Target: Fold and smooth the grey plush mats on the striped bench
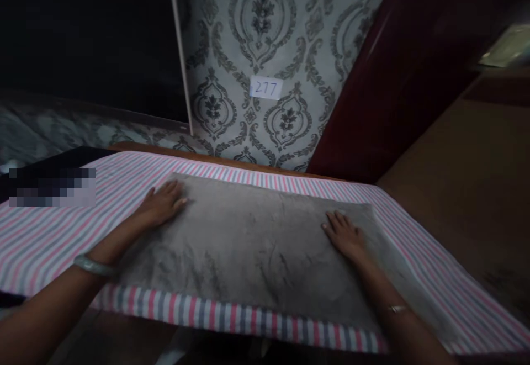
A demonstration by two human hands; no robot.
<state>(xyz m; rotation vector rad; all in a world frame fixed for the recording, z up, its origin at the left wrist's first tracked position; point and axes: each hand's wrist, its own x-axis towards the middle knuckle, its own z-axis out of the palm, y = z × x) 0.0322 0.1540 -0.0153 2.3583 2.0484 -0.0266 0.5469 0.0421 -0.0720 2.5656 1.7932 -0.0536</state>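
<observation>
L hand (161, 205): palm down, fingers straight & a bit apart, thumb out to the side, flat on the grey cloth (248, 227) near its far-left corner, gripping nothing. R hand (344, 235): also flat, fingers spread slightly, pressed on same cloth, no hold on anything. Clock centred on cloth's middle: L hand btwn 9 & 10, R hand approx 3.

Cloth lies spread out w/ dark creases & smudgy marks toward 6 to 8. Under it, striped sheet (414, 232), pink/grey/white, showing all round; its near border runs along 6. Wooden edge (232, 162) of the table peeks out past sheet at 12.

Wrists: greenish bangle (94, 264) on L, thin band (397, 308) on R.

Room dim. Patterned wallpaper (213, 105) at 12 w/ white paper slip (266, 88) reading "277". Big dark screen (91, 45) approx 10-11, pale strip down its R side. Glossy maroon panel (364, 89) approx 1-2.

Hard to make out: pixelated patch btwn 9 & 10 hides whatever's there; pale item (507, 45) at 2 is blurred & cut by frame; shadowy stuff below sheet at 6 unclear. Both forearms run off bottom; R one covers pt of cloth.
</observation>
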